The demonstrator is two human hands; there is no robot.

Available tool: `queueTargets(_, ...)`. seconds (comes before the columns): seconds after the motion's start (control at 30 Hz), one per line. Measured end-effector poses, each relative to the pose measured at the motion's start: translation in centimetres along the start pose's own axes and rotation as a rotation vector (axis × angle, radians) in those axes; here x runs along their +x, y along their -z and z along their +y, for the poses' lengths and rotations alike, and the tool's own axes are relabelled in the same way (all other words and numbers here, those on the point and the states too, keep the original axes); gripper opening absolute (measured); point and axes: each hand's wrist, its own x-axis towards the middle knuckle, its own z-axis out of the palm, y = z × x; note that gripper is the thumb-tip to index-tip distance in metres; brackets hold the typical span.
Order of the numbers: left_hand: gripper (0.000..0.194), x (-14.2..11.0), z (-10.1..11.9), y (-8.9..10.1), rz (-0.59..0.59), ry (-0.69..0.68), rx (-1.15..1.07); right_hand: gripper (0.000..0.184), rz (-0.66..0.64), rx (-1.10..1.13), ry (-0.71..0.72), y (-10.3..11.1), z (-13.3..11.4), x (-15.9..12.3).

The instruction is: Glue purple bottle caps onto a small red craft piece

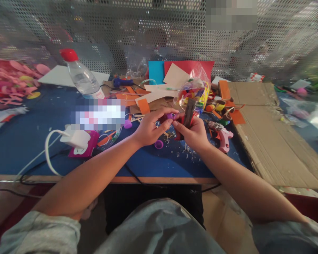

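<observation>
My left hand (151, 127) pinches a small purple piece (170, 115) between thumb and fingers above the blue table (29, 141). My right hand (192, 134) is closed round a red-handled tool (188, 113) with a dark blade standing up, its fingertips also touching the purple piece. A purple cap (159, 144) lies on the table just below the hands, among small scraps. A pink glue gun (222, 134) lies right of my right hand.
A clear bottle with a red cap (81, 76) lies tilted at the back left. A white charger and cable (75, 138) sit on a magenta card. A plastic bag of coloured pieces (194, 92), orange paper strips and cardboard (270, 130) crowd the right. Perforated metal wall behind.
</observation>
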Motion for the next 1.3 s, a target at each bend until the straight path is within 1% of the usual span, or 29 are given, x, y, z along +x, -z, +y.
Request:
queueTargets(0.1,0.033,-0.12,-0.17,-0.05,-0.018,0.053,-0.019,0.041,0.062,-0.019,0.029,-0.12,-0.18,-0.03)
queueTargets(0.2,0.032,-0.21,-0.24,-0.22,0.004,0.093,-0.041,0.039,0.104,-0.008,0.021,-0.25,-0.21,-0.08)
queueTargets(0.3,0.029,-0.18,-0.27,-0.42,0.027,0.108,-0.074,0.036,0.12,-0.005,0.021,-0.35,-0.27,-0.15)
queueTargets(0.4,0.026,-0.08,-0.33,-0.54,0.025,0.128,-0.114,0.034,0.124,-0.016,0.039,-0.39,-0.35,-0.18)
queueTargets(0.6,0.022,0.09,-0.35,-0.53,-0.054,0.19,-0.281,0.033,0.115,-0.067,0.086,-0.36,-0.37,-0.2)
queueTargets(0.7,0.022,0.19,-0.25,-0.47,-0.09,0.234,-0.367,0.035,0.142,-0.133,0.104,-0.28,-0.29,-0.24)
queueTargets(0.83,0.03,0.32,-0.36,-0.31,-0.136,0.299,-0.411,0.032,0.169,-0.175,0.113,-0.15,-0.31,-0.23)
queueTargets(0.93,0.035,0.36,-0.48,-0.15,-0.155,0.315,-0.414,0.032,0.127,-0.133,0.106,-0.05,-0.39,-0.12)
queueTargets(1.07,0.033,0.41,-0.37,0.09,-0.138,0.254,-0.362,0.043,0.072,-0.103,0.051,0.08,-0.36,0.07)
queueTargets(1.17,0.031,0.45,-0.35,0.19,-0.125,0.209,-0.291,0.038,0.107,-0.132,0.028,0.17,-0.27,0.19)
queueTargets(1.23,0.033,0.45,-0.42,0.19,-0.121,0.21,-0.244,0.034,0.138,-0.132,0.031,0.23,-0.25,0.25)
queueTargets(1.3,0.036,0.45,-0.51,0.18,-0.125,0.229,-0.22,0.033,0.126,-0.13,0.022,0.28,-0.26,0.32)
